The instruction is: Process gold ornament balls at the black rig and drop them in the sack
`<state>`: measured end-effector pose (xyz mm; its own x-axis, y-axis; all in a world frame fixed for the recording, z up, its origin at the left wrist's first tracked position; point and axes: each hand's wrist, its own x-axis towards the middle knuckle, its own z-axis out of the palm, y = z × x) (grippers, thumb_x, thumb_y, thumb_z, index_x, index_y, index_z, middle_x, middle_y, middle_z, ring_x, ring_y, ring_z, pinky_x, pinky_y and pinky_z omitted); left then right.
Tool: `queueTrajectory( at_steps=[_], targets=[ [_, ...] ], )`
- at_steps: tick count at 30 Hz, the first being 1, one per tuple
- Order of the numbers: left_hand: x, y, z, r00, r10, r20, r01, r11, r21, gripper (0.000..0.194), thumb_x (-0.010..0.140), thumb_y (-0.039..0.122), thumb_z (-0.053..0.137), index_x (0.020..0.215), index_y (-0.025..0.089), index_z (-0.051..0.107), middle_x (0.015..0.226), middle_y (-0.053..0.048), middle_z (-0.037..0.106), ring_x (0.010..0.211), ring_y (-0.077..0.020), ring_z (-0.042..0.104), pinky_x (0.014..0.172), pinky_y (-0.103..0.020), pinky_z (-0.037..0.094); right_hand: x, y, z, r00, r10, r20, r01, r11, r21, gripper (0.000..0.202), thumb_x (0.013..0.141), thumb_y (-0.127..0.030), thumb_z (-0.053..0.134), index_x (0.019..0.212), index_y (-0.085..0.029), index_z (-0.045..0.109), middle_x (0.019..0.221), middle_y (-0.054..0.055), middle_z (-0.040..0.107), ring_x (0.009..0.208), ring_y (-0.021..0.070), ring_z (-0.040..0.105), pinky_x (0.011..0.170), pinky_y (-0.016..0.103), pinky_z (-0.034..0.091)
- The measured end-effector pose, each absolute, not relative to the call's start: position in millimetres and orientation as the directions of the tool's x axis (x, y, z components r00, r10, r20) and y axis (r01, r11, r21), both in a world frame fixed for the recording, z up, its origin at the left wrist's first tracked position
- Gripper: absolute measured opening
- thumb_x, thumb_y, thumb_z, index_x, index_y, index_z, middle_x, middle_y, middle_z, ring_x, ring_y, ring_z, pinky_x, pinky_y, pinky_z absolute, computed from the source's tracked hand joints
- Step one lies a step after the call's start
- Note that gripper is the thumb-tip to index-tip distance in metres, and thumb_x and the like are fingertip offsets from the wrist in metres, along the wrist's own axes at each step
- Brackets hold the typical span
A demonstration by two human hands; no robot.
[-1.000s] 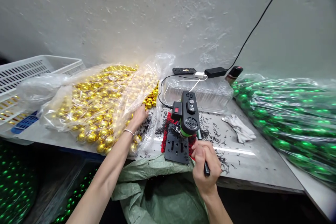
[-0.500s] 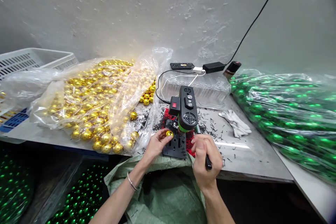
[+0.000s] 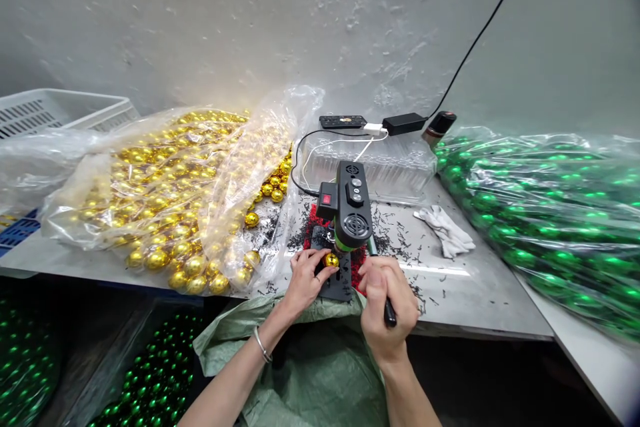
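Between the thumb and fingers of my left hand (image 3: 309, 277) is a shiny gold ball (image 3: 331, 259), held under the front end of a black bench-top machine (image 3: 354, 203) with a green ring. My right hand (image 3: 389, 303) is wrapped round the black-ended lever handle (image 3: 390, 313) at the machine's right side. The slotted black base plate (image 3: 336, 288) lies below the ball, partly covered by my left hand. Whether the ball touches the machine's tip, I cannot tell.
A clear bag of gold balls (image 3: 165, 193) lies left, a bag of green balls (image 3: 550, 213) right. White gloves (image 3: 445, 230) and scattered black bits surround the machine. Behind it stands a clear plastic box (image 3: 400, 163). An open green sack (image 3: 320, 367) hangs at the table's front edge.
My left hand has moved slightly right, bringing the gold ball from beside the machine's tip to under it. My right hand keeps its hold on the lever. The view has shifted slightly.
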<state>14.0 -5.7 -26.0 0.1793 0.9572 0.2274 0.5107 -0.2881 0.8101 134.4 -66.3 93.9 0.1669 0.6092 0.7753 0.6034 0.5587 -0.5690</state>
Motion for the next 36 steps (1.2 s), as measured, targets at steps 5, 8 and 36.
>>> queueTrajectory(
  at_steps=[5,8,36],
  targets=[
    [15,-5,-33,0.160,0.951,0.265,0.532,-0.309,0.788,0.030,0.087,0.032,0.066,0.116,0.024,0.067,0.113,-0.007,0.068,0.112,-0.0244,0.057,0.102,-0.046,0.038,134,-67,92,0.162,0.613,0.773,0.601,0.561,-0.570,0.025,0.089,-0.003,0.042,0.071,-0.020,0.048,0.070,0.000,0.052,0.068,0.0132,0.054,0.062,0.028,0.042],
    [11,-5,-32,0.199,0.923,0.328,0.557,-0.382,0.737,0.031,0.087,0.032,0.066,0.116,0.023,0.065,0.113,-0.008,0.069,0.110,-0.0244,0.058,0.105,-0.049,0.035,134,-67,91,0.161,0.609,0.776,0.605,0.561,-0.566,0.025,0.089,-0.002,0.043,0.071,-0.020,0.047,0.069,0.000,0.052,0.068,0.0131,0.054,0.062,0.028,0.042],
    [13,-5,-36,0.270,0.837,0.477,0.576,-0.537,0.616,0.034,0.085,0.035,0.069,0.114,0.018,0.065,0.108,-0.011,0.071,0.110,-0.0282,0.061,0.101,-0.052,0.043,141,-60,23,0.059,0.470,0.881,0.674,0.632,-0.382,0.023,0.094,-0.013,0.036,0.075,-0.020,0.048,0.072,0.000,0.051,0.067,0.0129,0.054,0.081,0.037,0.051]
  ],
)
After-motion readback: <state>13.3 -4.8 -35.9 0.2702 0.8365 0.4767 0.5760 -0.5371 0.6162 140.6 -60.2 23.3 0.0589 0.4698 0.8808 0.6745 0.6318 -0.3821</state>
